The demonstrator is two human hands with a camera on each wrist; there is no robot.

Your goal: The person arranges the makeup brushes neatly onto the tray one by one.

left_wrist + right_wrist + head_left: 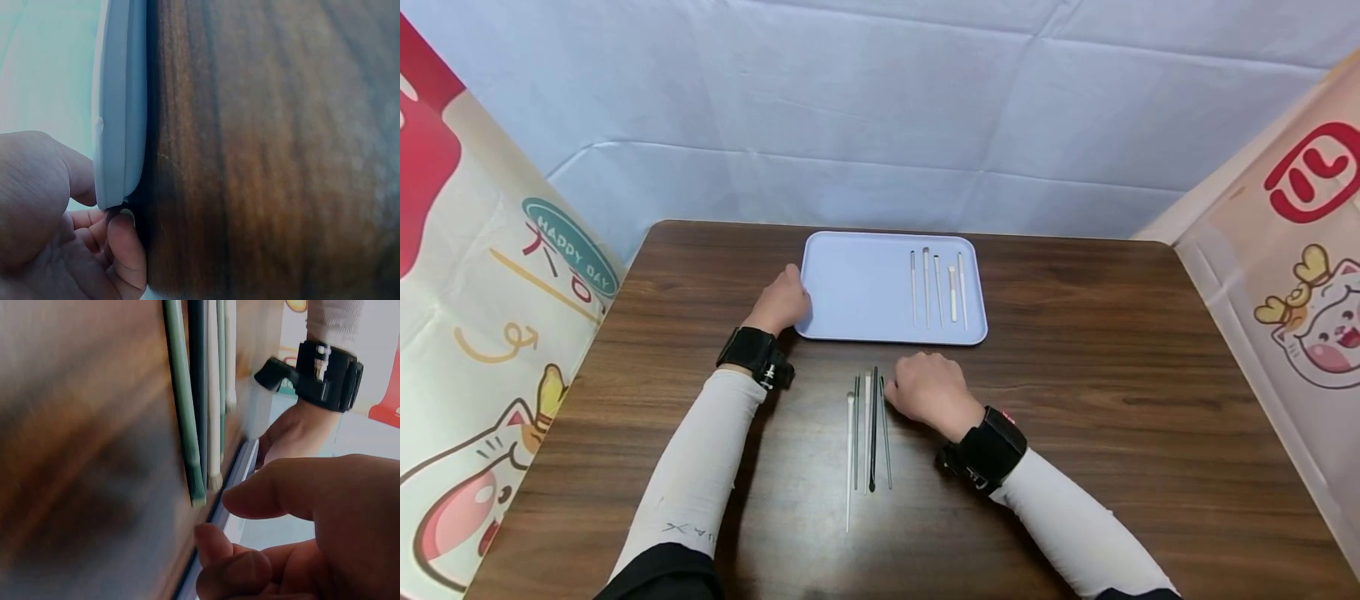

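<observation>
5 slim green, white and black brushes [873,429] lie lower centre in the head view, perhaps bunched for easy reach, long axes running up-frame towards the pale-blue rectangular tray [857,287]. Left wrist: left hand [44,237] pinches the tray's edge, presumably steadying it. Right wrist: right hand [350,509], thumb and fingertips slightly parted, holding nothing, near a green brush [187,425] end pointing down-frame.

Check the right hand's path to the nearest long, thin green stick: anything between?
Nothing visible. In the head view, the right hand is right beside the upper end of the green stick; the long, thin black stick lies on its far side.
</observation>
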